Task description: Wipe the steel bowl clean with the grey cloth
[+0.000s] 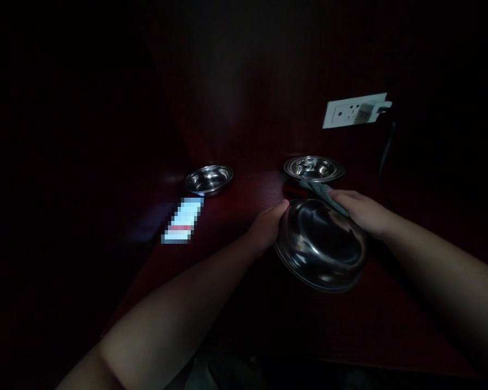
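Observation:
A shiny metal bowl is held up over the dark red table, tilted with its rounded underside facing me. My left hand grips its left rim, the thumb on the metal and the other fingers hidden behind. At the bowl's upper right, my right hand is closed on a grey-green cloth, which lies against the bowl's edge. Behind the held bowl sits a stack of metal bowls, open side up. Another metal bowl stands upright to the left.
A lit phone, its screen pixelated, is in front of the left bowl. On the back wall is a white socket panel with a plug and a dark cable hanging at the right. The table has its front edge near me.

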A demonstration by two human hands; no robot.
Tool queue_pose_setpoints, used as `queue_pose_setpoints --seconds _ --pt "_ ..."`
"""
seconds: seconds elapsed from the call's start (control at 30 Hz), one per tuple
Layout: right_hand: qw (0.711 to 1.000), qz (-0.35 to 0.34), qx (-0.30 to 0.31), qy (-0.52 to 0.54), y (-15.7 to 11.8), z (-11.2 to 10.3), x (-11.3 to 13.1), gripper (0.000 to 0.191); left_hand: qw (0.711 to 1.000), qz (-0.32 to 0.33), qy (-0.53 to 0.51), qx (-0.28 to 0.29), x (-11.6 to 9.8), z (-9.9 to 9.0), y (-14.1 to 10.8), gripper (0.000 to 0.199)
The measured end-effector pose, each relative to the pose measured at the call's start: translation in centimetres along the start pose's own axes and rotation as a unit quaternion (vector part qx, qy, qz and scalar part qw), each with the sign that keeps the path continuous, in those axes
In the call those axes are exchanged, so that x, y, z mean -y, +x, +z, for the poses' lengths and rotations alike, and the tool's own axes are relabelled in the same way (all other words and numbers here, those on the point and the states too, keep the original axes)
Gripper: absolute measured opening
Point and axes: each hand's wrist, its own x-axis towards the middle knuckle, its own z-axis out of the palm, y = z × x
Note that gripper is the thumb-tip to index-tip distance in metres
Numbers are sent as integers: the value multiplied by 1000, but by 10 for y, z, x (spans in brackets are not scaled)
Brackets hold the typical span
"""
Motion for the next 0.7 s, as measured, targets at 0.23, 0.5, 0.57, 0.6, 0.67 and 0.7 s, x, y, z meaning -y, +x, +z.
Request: queue_pose_setpoints --seconds 0.23,0.5,0.57,0.6,0.67,0.7 --pt "1000 20 8 -3 2 -1 -2 42 1000 -7 3 3 4 -4 5 35" --pt "999 29 14 14 2 -1 -3 41 1000 -1 -7 12 4 -3 5 33" --pt "999 28 15 13 2 -1 -2 42 1000 0 -9 15 3 -3 5 33" --pt "1000 26 15 9 1 -1 -2 42 1000 0 -9 15 3 -3 4 33" --pt "1000 25 13 3 1 -2 -2 42 1000 3 -4 14 2 -2 4 33" --pt "1000 26 12 1 1 -2 -2 42 1000 5 -4 14 2 -2 4 32"
